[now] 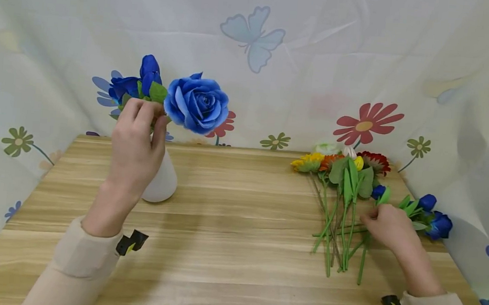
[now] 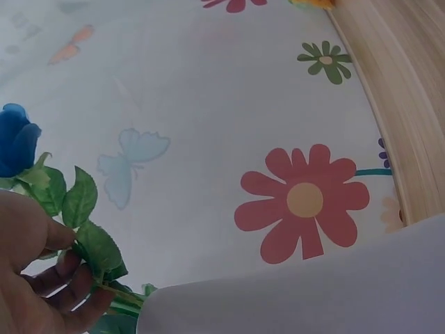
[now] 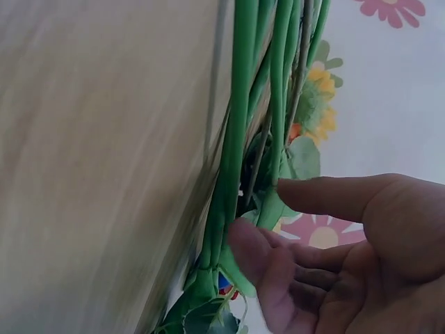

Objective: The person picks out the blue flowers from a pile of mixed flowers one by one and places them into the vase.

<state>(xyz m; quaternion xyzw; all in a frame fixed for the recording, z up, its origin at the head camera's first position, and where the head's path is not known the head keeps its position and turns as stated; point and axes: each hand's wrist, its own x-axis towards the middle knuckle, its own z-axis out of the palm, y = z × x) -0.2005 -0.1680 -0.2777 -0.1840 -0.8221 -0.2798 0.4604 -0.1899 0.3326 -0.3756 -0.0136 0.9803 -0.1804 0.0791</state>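
Note:
In the head view, my left hand [image 1: 135,139] is above a white vase [image 1: 162,182] and grips green stems and leaves just below a large blue rose [image 1: 196,102]. Darker blue blooms [image 1: 124,88] stand behind that hand. The left wrist view shows its fingers curled around a leafy stem [image 2: 97,247] near a blue bloom [image 2: 17,139]. My right hand [image 1: 393,229] reaches in at the right among flowers lying on the table. Its thumb and index finger are parted beside green stems [image 3: 240,139]. Blue flowers [image 1: 439,225] lie just beyond its knuckles.
A bunch lies on the wooden table [image 1: 228,247] at the right: a yellow flower [image 1: 308,162], an orange one [image 1: 331,162], a dark red one [image 1: 375,163] and several green stems [image 1: 343,237]. A printed curtain [image 1: 302,80] hangs behind the table and along its sides.

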